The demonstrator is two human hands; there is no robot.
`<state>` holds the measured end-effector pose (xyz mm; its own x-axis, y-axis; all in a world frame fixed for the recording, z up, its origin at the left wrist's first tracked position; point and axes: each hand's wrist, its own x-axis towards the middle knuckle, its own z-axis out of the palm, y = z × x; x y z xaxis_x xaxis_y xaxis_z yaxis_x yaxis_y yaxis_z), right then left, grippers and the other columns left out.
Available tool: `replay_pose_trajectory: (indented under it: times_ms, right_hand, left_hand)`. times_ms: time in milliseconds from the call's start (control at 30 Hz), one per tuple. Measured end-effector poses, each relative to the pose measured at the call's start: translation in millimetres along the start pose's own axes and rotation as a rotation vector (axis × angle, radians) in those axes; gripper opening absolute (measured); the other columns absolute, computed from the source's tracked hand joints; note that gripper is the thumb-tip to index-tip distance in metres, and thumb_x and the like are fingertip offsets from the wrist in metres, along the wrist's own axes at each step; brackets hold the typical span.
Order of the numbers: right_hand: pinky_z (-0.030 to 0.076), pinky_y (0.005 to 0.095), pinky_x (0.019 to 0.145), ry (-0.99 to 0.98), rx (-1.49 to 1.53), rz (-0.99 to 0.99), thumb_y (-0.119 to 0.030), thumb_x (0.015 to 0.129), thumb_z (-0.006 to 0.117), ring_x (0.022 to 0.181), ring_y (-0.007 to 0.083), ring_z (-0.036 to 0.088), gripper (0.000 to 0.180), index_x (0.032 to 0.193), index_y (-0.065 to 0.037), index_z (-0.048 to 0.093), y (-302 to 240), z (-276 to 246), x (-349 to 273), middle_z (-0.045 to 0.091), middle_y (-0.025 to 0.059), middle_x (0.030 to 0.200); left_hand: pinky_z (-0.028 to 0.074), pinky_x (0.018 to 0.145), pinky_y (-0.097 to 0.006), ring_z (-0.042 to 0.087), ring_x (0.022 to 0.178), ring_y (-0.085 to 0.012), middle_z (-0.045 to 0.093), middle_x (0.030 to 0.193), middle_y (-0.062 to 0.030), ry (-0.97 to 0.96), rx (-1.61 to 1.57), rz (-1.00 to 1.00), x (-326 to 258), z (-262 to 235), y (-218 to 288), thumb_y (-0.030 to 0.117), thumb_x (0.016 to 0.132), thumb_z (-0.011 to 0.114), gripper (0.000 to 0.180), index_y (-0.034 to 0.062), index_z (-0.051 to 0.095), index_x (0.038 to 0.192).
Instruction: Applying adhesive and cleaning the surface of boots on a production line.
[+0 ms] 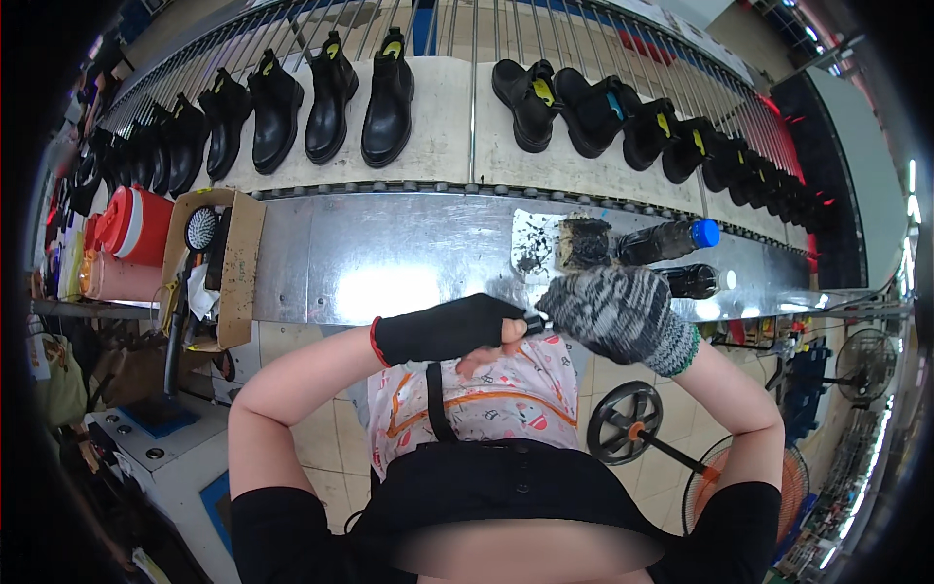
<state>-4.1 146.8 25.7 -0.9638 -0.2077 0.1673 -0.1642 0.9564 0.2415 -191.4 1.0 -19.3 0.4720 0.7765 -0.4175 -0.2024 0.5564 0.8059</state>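
My left hand (452,329), in a black glove with bare fingertips, is closed at the front edge of the metal table. Its thumb and fingers pinch a small black piece (533,324) whose kind I cannot make out. Right beside it is my right hand (615,316), in a grey and black knitted glove, fingers bent together and pointing left; what they hold, if anything, is hidden. Just beyond are a black-smeared white sheet (533,245) and a dark-stained sponge-like block (585,243). A dark bottle with a blue cap (666,241) and one with a white cap (693,281) lie nearby.
Black ankle boots (387,102) stand in a row on the roller conveyor (438,146), with black shoes (530,105) further right. At left, a cardboard box (236,268) holds a round brush (201,229), beside a red jug (136,226). A fan (744,477) stands lower right.
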Motion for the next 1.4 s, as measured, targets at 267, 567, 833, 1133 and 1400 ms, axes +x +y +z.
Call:
replay_pose_trajectory:
  times_ms: [267,567,833,1133,1400]
  right_hand:
    - [0.036,0.0292,0.037,-0.227,0.311,-0.113,-0.018,0.080,0.054,0.049,0.0169,0.053,0.011,0.079,-0.011,0.063,-21.4,-74.3,-15.3,0.054,0.0059,0.063]
    - [0.047,0.0276,0.075,-0.143,1.132,0.330,-0.013,0.080,0.062,0.085,0.0206,0.060,0.028,0.106,-0.003,0.062,-13.9,-56.7,-11.7,0.063,0.0089,0.097]
    - [0.049,0.0320,0.084,0.806,1.577,0.994,-0.015,0.083,0.063,0.096,0.0178,0.057,0.065,0.135,0.005,0.030,-20.1,5.1,52.4,0.054,0.0153,0.113]
    - [0.048,0.0392,0.077,0.413,0.840,0.862,-0.017,0.085,0.060,0.088,0.0315,0.062,0.045,0.123,0.003,0.047,-68.5,58.4,58.3,0.060,0.0206,0.101]
    - [0.051,0.0368,0.068,0.363,0.540,0.821,-0.026,0.083,0.063,0.078,0.0302,0.064,0.040,0.115,-0.004,0.057,-57.3,34.5,62.3,0.064,0.0161,0.097]
  left_hand:
    - [0.041,0.039,-0.021,0.049,0.041,-0.0077,0.047,0.056,0.0006,-0.195,-0.040,-0.061,-43.0,57.9,45.5,0.035,0.092,0.051,0.032,0.0031,0.053,0.088]
    - [0.048,0.056,-0.041,0.060,0.060,-0.0286,0.058,0.068,-0.0166,0.327,1.068,0.570,-43.1,58.8,50.1,0.031,0.090,0.049,0.035,0.0013,0.053,0.108]
    - [0.044,0.073,-0.033,0.058,0.083,-0.0214,0.060,0.088,-0.0124,0.772,0.445,0.659,8.9,-25.2,9.1,0.037,0.096,0.039,0.042,0.0001,0.057,0.103]
    - [0.044,0.077,-0.026,0.053,0.083,-0.0091,0.056,0.094,-0.0017,0.853,-0.250,0.796,24.2,-39.4,1.6,0.023,0.092,0.051,0.030,0.0007,0.055,0.113]
    - [0.047,0.070,-0.027,0.058,0.076,-0.0155,0.061,0.083,-0.0087,0.891,-0.328,0.814,14.0,-44.9,20.3,0.016,0.088,0.059,0.014,0.0015,0.059,0.087]
